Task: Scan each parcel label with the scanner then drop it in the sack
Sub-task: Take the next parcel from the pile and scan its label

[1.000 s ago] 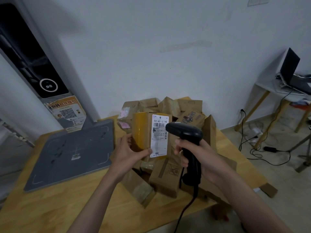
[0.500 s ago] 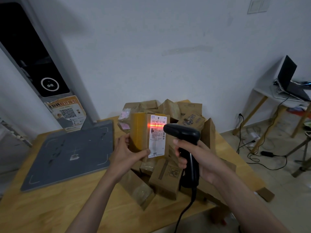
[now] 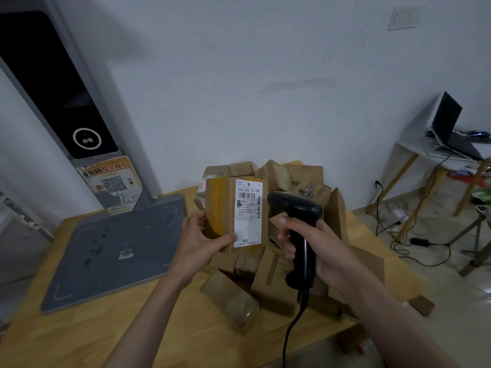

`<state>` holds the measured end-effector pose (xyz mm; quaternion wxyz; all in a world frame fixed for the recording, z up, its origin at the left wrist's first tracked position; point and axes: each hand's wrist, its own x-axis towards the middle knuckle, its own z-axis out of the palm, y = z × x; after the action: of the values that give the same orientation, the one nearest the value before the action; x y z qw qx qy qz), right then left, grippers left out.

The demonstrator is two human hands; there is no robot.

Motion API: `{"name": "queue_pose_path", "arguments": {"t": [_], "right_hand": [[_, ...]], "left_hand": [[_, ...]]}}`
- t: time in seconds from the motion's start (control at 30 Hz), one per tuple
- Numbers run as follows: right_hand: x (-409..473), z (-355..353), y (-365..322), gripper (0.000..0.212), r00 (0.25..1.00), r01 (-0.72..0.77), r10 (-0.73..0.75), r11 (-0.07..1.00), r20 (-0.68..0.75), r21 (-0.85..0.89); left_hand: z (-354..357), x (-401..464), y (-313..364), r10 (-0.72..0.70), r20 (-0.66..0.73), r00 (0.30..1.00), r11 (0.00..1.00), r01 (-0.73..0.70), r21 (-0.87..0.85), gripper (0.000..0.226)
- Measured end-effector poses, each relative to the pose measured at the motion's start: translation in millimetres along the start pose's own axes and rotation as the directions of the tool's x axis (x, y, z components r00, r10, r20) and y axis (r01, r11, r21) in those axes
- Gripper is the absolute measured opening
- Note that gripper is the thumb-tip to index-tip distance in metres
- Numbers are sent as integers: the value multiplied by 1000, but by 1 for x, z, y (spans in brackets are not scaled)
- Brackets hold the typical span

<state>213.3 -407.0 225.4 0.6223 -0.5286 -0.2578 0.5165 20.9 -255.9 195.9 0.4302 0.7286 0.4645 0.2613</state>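
Parcel (image 3: 233,213) gripped by left hand (image 3: 202,237), scanner (image 3: 300,235) clasped in right hand (image 3: 318,245), above heaped boxes (image 3: 279,274).

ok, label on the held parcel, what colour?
White label with black print; head view.

Partly hidden parcels, tiny label print, and things cut off at the edges.

The small print on the held parcel's label (image 3: 248,212) is too fine to read. The hands and scanner (image 3: 299,235) cover much of the parcel pile (image 3: 276,293). The scanner's cable (image 3: 289,333) leaves the bottom edge; the laptop (image 3: 451,128) is clipped at right.
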Motion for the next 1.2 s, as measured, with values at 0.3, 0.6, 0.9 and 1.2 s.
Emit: {"name": "queue_pose_path", "arguments": {"t": [0.3, 0.6, 0.9, 1.2], "right_hand": [[-28, 13, 36, 24, 965, 67, -55, 997, -258, 40], [-116, 9, 88, 12, 817, 125, -80, 991, -571, 39], [-228, -23, 150, 14, 538, 161, 21, 979, -842, 128], [-323, -79, 211, 11, 341, 128, 220, 952, -914, 277]], "left_hand": [[-8, -14, -11, -9, 212, 977, 987, 42, -154, 95], [44, -60, -19, 72, 505, 860, 983, 26, -184, 66], [121, -140, -19, 109, 755, 646, 994, -67, -87, 65], [219, -222, -10, 27, 893, 449, 977, -202, 72, 73]]}}
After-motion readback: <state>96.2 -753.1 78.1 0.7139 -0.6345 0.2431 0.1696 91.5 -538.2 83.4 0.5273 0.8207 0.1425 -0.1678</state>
